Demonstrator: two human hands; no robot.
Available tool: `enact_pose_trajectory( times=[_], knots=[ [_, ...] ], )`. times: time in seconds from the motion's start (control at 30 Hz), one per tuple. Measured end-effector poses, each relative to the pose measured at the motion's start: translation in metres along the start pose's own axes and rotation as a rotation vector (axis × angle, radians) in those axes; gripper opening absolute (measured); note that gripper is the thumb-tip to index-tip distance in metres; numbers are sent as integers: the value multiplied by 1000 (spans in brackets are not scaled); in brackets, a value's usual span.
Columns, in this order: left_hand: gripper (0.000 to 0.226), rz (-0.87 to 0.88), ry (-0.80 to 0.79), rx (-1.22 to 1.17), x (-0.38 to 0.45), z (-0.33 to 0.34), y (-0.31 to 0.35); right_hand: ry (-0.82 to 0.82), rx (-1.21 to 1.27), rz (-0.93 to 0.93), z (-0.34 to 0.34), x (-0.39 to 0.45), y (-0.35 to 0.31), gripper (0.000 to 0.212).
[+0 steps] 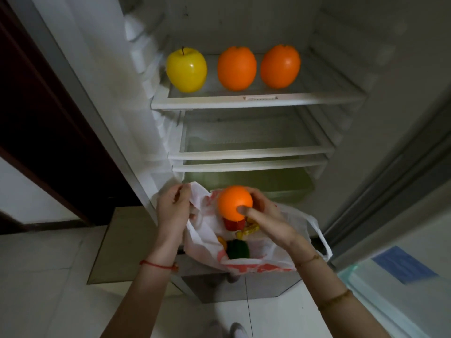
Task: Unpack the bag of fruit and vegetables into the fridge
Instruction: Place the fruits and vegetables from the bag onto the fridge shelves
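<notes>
My right hand (266, 220) grips an orange (233, 201) just above the mouth of a white and red plastic bag (251, 262). My left hand (172, 208) pinches the bag's left edge and holds it apart. Inside the bag lie a red piece (233, 225), a yellow piece (249, 230) and a dark green vegetable (238, 250). On the fridge's upper shelf (258, 100) stand a yellow apple (186, 69) and two oranges (236, 68) (280, 66) in a row.
Below the upper shelf are two bare glass shelves (251, 153) and a greenish crisper drawer (268, 181). The open fridge door (400, 276) stands at the right. A dark wooden door (36, 106) is at the left. Tiled floor (48, 276) lies underfoot.
</notes>
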State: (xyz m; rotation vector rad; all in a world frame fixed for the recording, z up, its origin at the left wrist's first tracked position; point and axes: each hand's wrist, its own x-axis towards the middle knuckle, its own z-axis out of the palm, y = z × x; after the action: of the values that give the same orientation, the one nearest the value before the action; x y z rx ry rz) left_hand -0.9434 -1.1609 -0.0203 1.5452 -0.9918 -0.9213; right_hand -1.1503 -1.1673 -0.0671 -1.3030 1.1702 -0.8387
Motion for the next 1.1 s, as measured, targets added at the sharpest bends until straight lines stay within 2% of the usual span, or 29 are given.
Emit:
enact_pose_trajectory(
  times=[0.13, 0.27, 0.43, 0.57, 0.67, 0.97, 1.1],
  knots=[
    [27, 16, -15, -25, 2, 10, 7, 111, 108, -137, -23, -12, -42, 71],
    [24, 10, -26, -52, 3, 20, 14, 282, 90, -355, -46, -15, -89, 69],
    [26, 7, -73, -23, 4, 29, 19, 577, 31, -581, -82, 3, -129, 77],
    [27, -3, -113, -34, 7, 32, 19, 830, -141, -646, -114, 27, -151, 75],
    [23, -7, -108, -58, 8, 33, 19, 949, -237, -596, -132, 46, -166, 78],
    [20, -6, -75, -70, 16, 33, 17, 917, -363, -511, -145, 83, -174, 75],
    [21, 11, -64, -79, 14, 32, 18, 902, -375, -457, -144, 83, -176, 85]
  ],
)
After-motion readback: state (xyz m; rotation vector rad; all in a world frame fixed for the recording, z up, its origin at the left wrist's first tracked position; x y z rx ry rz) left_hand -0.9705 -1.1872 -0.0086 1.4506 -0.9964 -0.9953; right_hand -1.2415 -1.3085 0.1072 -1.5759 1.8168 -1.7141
